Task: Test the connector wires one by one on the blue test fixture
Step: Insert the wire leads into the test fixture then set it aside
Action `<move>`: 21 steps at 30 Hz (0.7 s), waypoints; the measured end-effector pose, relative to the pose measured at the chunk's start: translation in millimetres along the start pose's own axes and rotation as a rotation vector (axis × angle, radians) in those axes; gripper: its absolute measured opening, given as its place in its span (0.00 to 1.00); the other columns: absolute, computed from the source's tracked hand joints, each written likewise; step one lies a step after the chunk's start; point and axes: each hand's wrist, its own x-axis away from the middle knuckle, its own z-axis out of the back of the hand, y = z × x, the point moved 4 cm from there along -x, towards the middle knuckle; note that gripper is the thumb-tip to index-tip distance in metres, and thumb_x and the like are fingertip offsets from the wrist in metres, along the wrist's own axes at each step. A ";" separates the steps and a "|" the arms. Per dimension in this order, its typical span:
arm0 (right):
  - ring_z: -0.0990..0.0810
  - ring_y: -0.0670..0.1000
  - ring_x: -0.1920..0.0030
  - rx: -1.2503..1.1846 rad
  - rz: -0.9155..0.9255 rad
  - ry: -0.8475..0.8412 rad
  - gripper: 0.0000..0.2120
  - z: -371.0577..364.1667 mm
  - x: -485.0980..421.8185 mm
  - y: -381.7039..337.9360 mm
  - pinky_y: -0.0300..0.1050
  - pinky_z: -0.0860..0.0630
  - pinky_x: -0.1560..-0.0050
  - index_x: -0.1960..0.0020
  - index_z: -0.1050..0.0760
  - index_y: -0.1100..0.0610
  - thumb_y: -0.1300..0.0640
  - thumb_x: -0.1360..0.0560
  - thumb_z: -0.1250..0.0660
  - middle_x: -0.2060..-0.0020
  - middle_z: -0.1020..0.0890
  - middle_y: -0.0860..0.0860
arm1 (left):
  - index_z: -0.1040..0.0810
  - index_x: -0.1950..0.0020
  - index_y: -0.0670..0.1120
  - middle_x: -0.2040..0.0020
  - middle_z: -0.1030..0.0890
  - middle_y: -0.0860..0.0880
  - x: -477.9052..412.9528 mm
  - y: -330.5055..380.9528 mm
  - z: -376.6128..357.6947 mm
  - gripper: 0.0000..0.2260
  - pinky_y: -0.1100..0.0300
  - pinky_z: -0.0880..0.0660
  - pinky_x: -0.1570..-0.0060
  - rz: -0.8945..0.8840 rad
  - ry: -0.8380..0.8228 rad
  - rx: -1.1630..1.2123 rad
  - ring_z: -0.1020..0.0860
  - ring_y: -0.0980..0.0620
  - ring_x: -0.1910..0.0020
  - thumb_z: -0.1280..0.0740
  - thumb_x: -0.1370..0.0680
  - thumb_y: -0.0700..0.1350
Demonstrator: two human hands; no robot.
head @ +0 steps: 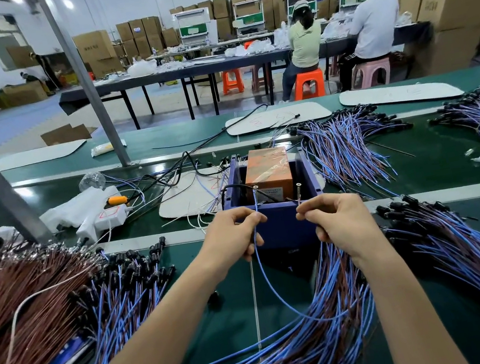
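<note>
Person's left hand (pixel 235 234) and right hand (pixel 335 219) are pinching the ends of one blue wire (pixel 269 282) over the blue test fixture (pixel 284 228); seating both terminals likely follows.

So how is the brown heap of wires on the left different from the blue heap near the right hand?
Colour: the brown heap is reddish-brown throughout; the blue heap is mostly blue with brown strands mixed in. Place: the brown heap lies far left; the blue heap spreads beneath the right hand, which pinches a wire. Both are thin wires on the green belt.
</note>
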 end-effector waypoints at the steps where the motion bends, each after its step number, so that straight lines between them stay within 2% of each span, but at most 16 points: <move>1: 0.31 0.46 0.81 -0.004 0.000 0.000 0.11 0.3 0.2 -0.2 0.35 0.33 0.76 0.61 0.19 0.57 0.69 0.25 0.35 0.65 0.15 0.50 | 0.20 0.56 0.46 0.77 0.23 0.51 -0.9 0.5 -0.1 0.09 0.67 0.34 0.80 -0.005 0.000 -0.013 0.32 0.57 0.81 0.39 0.20 0.42; 5: 0.32 0.45 0.81 -0.020 -0.002 -0.001 0.11 2.2 0.9 -2.0 0.34 0.32 0.76 0.60 0.19 0.57 0.69 0.25 0.36 0.64 0.16 0.51 | 0.20 0.56 0.46 0.77 0.23 0.51 -3.9 2.6 0.7 0.09 0.67 0.34 0.81 -0.022 0.013 -0.048 0.32 0.57 0.82 0.38 0.20 0.42; 9: 0.32 0.45 0.80 -0.019 -0.005 -0.009 0.11 2.2 1.2 -2.0 0.35 0.32 0.76 0.60 0.19 0.58 0.69 0.25 0.36 0.63 0.16 0.52 | 0.26 0.49 0.44 0.76 0.22 0.49 -6.2 3.9 4.4 0.02 0.67 0.35 0.81 -0.027 0.049 -0.057 0.33 0.55 0.82 0.36 0.21 0.41; 11: 0.32 0.45 0.80 -0.039 -0.014 -0.008 0.10 1.9 0.1 -1.4 0.35 0.32 0.76 0.57 0.20 0.58 0.69 0.25 0.36 0.63 0.16 0.53 | 0.29 0.42 0.44 0.76 0.22 0.50 -5.5 5.6 3.1 0.08 0.68 0.36 0.81 -0.032 0.034 -0.046 0.33 0.56 0.83 0.37 0.21 0.40; 13: 0.31 0.45 0.81 -0.074 -0.030 0.007 0.10 0.8 -1.6 -0.4 0.35 0.32 0.77 0.49 0.22 0.58 0.69 0.25 0.36 0.63 0.16 0.54 | 0.32 0.33 0.47 0.76 0.22 0.51 -5.3 8.4 -0.7 0.16 0.67 0.35 0.81 -0.051 0.003 -0.040 0.32 0.57 0.82 0.38 0.21 0.39; 17: 0.30 0.44 0.80 -0.091 -0.075 0.048 0.26 -7.4 -4.5 4.8 0.39 0.29 0.72 0.30 0.32 0.56 0.68 0.27 0.35 0.62 0.17 0.56 | 0.37 0.25 0.47 0.74 0.20 0.51 -7.1 9.9 -7.8 0.24 0.65 0.32 0.79 -0.039 -0.030 0.028 0.31 0.57 0.80 0.37 0.21 0.38; 21: 0.29 0.45 0.80 -0.061 -0.044 0.073 0.27 -19.0 -1.5 7.6 0.38 0.31 0.72 0.29 0.31 0.57 0.68 0.27 0.35 0.66 0.20 0.51 | 0.39 0.24 0.46 0.72 0.19 0.52 -7.9 5.8 -11.4 0.25 0.66 0.29 0.76 0.002 -0.005 0.117 0.30 0.59 0.77 0.37 0.21 0.38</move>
